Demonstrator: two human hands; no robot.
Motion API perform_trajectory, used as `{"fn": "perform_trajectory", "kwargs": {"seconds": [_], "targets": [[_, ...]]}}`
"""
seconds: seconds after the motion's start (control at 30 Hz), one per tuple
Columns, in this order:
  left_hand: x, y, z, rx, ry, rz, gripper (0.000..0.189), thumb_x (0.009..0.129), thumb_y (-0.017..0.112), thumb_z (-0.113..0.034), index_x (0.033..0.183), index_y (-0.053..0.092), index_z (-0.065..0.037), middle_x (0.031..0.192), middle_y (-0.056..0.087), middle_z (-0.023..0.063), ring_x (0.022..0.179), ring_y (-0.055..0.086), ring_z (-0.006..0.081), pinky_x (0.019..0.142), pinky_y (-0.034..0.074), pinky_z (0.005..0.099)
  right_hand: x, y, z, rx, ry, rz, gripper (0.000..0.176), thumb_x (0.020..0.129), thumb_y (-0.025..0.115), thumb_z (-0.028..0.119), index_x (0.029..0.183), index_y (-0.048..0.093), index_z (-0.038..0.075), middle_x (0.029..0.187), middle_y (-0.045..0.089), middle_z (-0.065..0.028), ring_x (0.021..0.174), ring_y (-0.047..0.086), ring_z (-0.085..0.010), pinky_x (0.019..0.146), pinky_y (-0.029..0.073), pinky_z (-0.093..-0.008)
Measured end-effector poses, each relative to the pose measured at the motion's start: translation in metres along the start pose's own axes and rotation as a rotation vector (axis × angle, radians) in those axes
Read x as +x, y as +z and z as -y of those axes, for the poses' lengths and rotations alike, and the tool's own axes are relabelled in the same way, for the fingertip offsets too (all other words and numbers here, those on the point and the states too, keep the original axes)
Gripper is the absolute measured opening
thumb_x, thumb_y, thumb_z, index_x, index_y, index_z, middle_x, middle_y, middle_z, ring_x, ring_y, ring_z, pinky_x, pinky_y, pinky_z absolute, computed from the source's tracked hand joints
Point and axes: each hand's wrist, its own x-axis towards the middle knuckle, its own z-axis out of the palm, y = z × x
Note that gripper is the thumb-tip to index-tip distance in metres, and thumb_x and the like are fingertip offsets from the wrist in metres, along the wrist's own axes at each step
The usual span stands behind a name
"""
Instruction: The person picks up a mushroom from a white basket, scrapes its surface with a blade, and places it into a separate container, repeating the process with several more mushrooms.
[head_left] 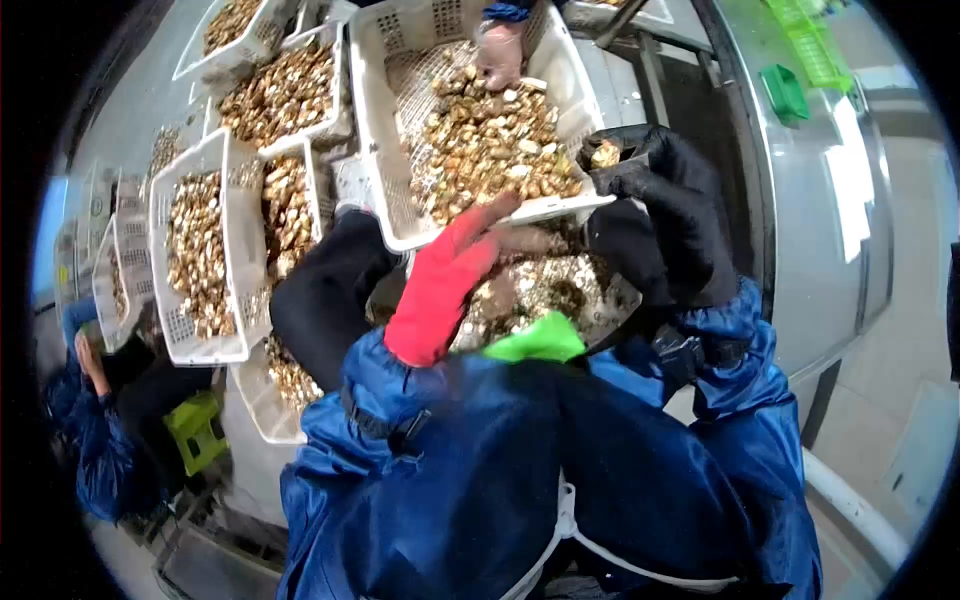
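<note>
My left hand (445, 285), in a red glove with dark fingertips, is at the near edge of a large white crate (385, 190), its fingers spread with nothing seen between them. A pile of brown and pale lumpy shells (500, 135) fills much of that crate. My right hand (640, 175), in a black glove, is closed around one shell (605, 154) by the crate's right corner. Below my left hand, between the knees, lies a heap of smaller pale pieces (570, 285), with a green cloth (540, 340) at its near side.
Another person's hand (502, 55) reaches into the large crate from the far side. More white crates (240, 240) of shells stand at the left. A person in blue (110, 440) sits by a green stool (198, 430) at far left. A metal table (815, 200) lies right.
</note>
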Motion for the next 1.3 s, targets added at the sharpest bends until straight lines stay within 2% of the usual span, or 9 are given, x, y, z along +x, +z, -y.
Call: {"fn": "perform_trajectory", "kwargs": {"seconds": [0.07,0.2,0.3,0.43,0.67,0.87,1.03,1.17,1.3], "targets": [[-0.013,0.005,0.004,0.128,0.122,-0.031,0.034,0.089,0.044,-0.018,0.118,0.050,-0.001,0.105,0.058,0.0056,0.070,0.052,0.0079,0.069,0.041,0.0212,-0.032,0.036,-0.003,0.072,0.062,-0.012,0.011,0.072,0.062,0.003,0.078,0.054,-0.001,0.098,0.058,-0.0114,0.096,0.055,-0.0171,0.086,0.041,-0.0303],[-0.039,0.016,0.014,-0.040,0.141,-0.169,0.040,0.085,0.052,-0.016,0.121,0.048,0.000,0.093,0.059,0.0019,0.070,0.051,0.0063,0.064,0.041,0.0197,-0.066,0.072,-0.030,-0.545,-0.512,0.012,0.011,0.067,0.063,0.000,0.074,0.055,0.002,0.094,0.060,-0.0112,0.104,0.050,-0.0293,0.089,0.038,-0.0379],[-0.059,0.004,0.014,-0.280,0.057,-0.147,0.033,0.083,0.054,-0.014,0.112,0.051,0.001,0.087,0.061,0.0058,0.059,0.053,0.0078,0.051,0.040,0.0207,-0.087,0.083,-0.021,-0.632,-0.506,0.029,0.011,0.067,0.063,0.004,0.075,0.055,0.002,0.099,0.060,-0.0116,0.103,0.051,-0.0301,0.089,0.038,-0.0384],[-0.079,0.002,0.011,-0.152,0.053,-0.165,0.031,0.083,0.053,-0.013,0.110,0.049,0.000,0.091,0.060,0.0087,0.066,0.055,0.0093,0.058,0.044,0.0216,-0.101,0.085,-0.008,-0.717,-0.482,0.168,0.010,0.068,0.062,0.003,0.073,0.054,0.001,0.102,0.058,-0.0130,0.101,0.053,-0.0287,0.088,0.039,-0.0370],[-0.087,0.021,0.013,0.225,0.251,-0.347,0.024,0.077,0.062,-0.004,0.100,0.058,0.001,0.090,0.061,0.0073,0.067,0.054,0.0087,0.058,0.044,0.0206,-0.111,0.077,-0.013,0.086,-0.117,0.033,0.008,0.074,0.063,0.003,0.075,0.055,0.000,0.098,0.059,-0.0096,0.094,0.055,-0.0175,0.080,0.044,-0.0279],[-0.084,0.030,0.012,0.114,0.126,-0.275,0.027,0.078,0.060,-0.008,0.104,0.055,0.001,0.094,0.061,0.0071,0.070,0.056,0.0101,0.056,0.044,0.0209,-0.118,0.080,0.013,-0.339,-0.090,0.010,0.009,0.079,0.060,0.005,0.084,0.057,0.000,0.090,0.059,-0.0068,0.085,0.056,-0.0135,0.077,0.044,-0.0269],[-0.081,0.025,0.015,-0.162,-0.038,-0.123,0.031,0.081,0.056,-0.009,0.108,0.050,0.003,0.083,0.060,0.0110,0.055,0.052,0.0117,0.047,0.040,0.0211,-0.111,0.071,-0.004,-0.404,-0.430,0.115,0.009,0.081,0.058,0.008,0.084,0.056,0.000,0.090,0.059,-0.0072,0.086,0.056,-0.0137,0.077,0.045,-0.0268],[-0.085,0.030,0.014,-0.020,0.004,-0.264,0.031,0.078,0.058,-0.006,0.108,0.052,0.002,0.081,0.061,0.0087,0.055,0.051,0.0106,0.047,0.039,0.0204,-0.113,0.075,-0.005,0.192,-0.009,0.007,0.007,0.078,0.060,0.006,0.077,0.054,0.001,0.093,0.059,-0.0096,0.093,0.055,-0.0159,0.080,0.044,-0.0270],[-0.089,0.036,0.009,0.287,0.175,-0.331,0.026,0.074,0.064,-0.005,0.100,0.059,-0.002,0.081,0.061,0.0031,0.063,0.053,0.0068,0.054,0.041,0.0188,-0.105,0.070,-0.022,-0.221,-0.358,0.113,0.010,0.077,0.061,0.006,0.077,0.054,-0.001,0.092,0.059,-0.0078,0.089,0.056,-0.0153,0.079,0.044,-0.0272]]}}
